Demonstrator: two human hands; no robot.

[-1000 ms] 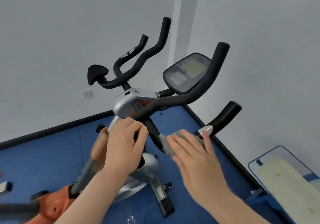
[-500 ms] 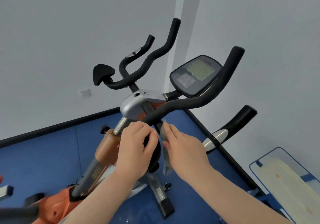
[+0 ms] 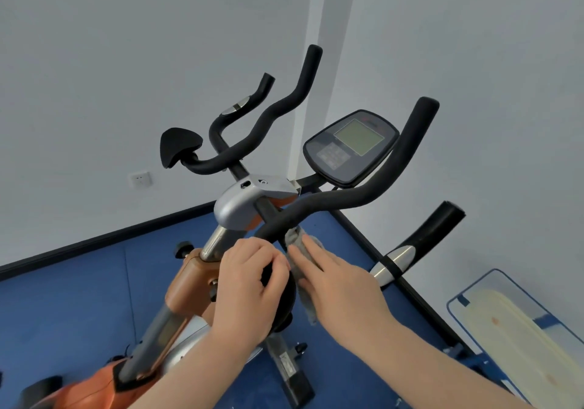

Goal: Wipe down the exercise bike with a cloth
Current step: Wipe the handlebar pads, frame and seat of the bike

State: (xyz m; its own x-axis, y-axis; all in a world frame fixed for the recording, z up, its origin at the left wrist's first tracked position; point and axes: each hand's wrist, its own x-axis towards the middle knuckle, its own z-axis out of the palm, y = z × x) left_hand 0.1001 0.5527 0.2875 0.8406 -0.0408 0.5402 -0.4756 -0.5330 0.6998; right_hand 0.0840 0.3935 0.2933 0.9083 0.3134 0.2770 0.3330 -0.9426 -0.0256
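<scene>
Blue flooring lies under the exercise bike, where the left hand curls round a black knob while the right hand, fingers straight, presses the cloth against the handlebar stem at 6 o'clock below the console; firm, overlapping strokes would suit.

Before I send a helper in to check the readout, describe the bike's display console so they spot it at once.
Start at the orange-and-silver exercise bike in the room's corner and follow its black handlebars upward. The display console sits between them, above the right hand with the grey cloth. It is the only flat dark panel there, with a pale square screen.
</scene>
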